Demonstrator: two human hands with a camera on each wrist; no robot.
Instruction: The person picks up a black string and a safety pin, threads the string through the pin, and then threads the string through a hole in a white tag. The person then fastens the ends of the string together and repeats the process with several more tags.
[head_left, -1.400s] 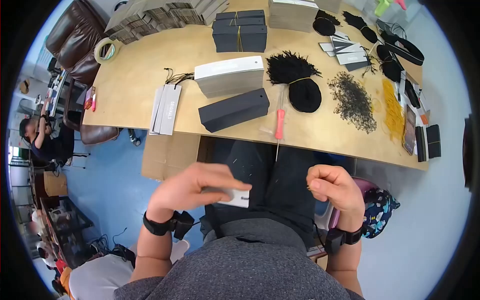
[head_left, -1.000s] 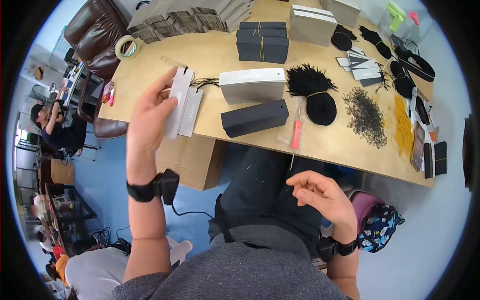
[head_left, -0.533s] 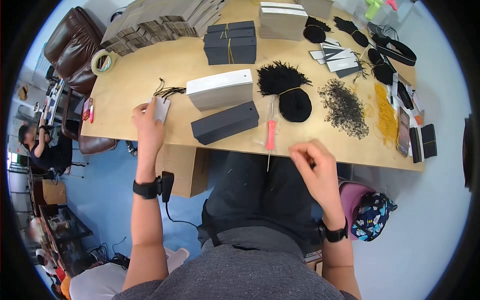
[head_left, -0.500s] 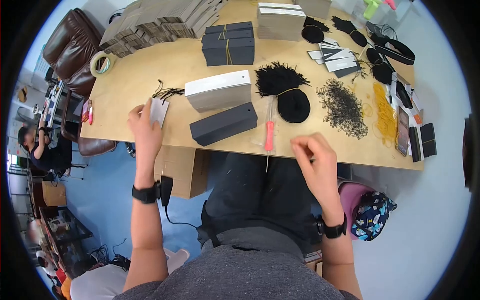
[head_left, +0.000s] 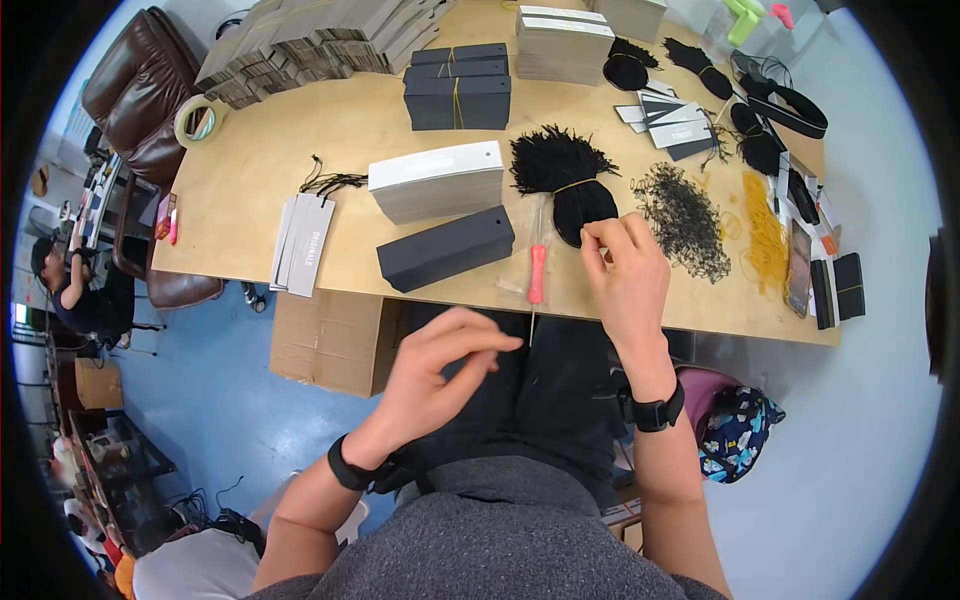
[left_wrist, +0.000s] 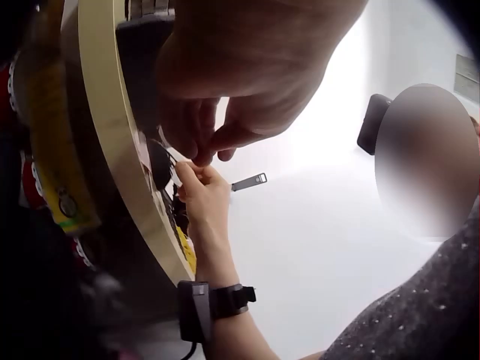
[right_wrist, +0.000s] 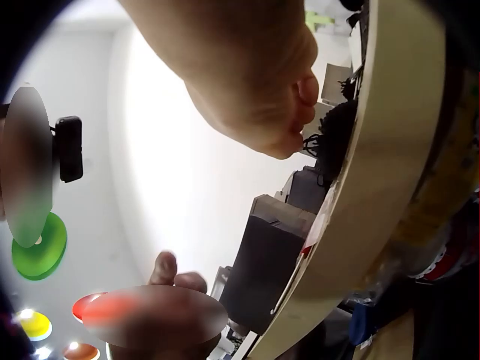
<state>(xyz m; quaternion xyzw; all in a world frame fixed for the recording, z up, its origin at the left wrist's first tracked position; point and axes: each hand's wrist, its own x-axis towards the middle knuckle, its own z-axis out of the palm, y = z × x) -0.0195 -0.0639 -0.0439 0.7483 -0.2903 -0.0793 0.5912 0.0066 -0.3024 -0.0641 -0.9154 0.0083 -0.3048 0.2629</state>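
My left hand (head_left: pixel 440 375) hovers above the lap, fingers loosely bent and no object visible in them. Over the table's front part, my right hand (head_left: pixel 630 275) has its thumb and forefinger close together beside the black cord bundle (head_left: pixel 583 210); whether something small is between them, I cannot tell. Fanned white tags (head_left: pixel 303 245) lie at the front left, black strings (head_left: pixel 335 182) at their top. A white card stack (head_left: pixel 436 182) stands behind a dark card stack (head_left: pixel 445 250). Both hands (left_wrist: pixel 225 97) (right_wrist: pixel 247 82) also show in the wrist views.
A red-handled tool (head_left: pixel 537 275) sticks out over the table's front edge. Black loops (head_left: pixel 685 220) and yellow bands (head_left: pixel 765 235) lie to the right, near a phone (head_left: pixel 798 270). Banded dark stacks (head_left: pixel 457 100) stand behind, with a tape roll (head_left: pixel 195 121) at the back left.
My left hand has let go of the tags, which lie fanned on the table, and come back over the lap. My right hand has moved up toward the cord bundle.
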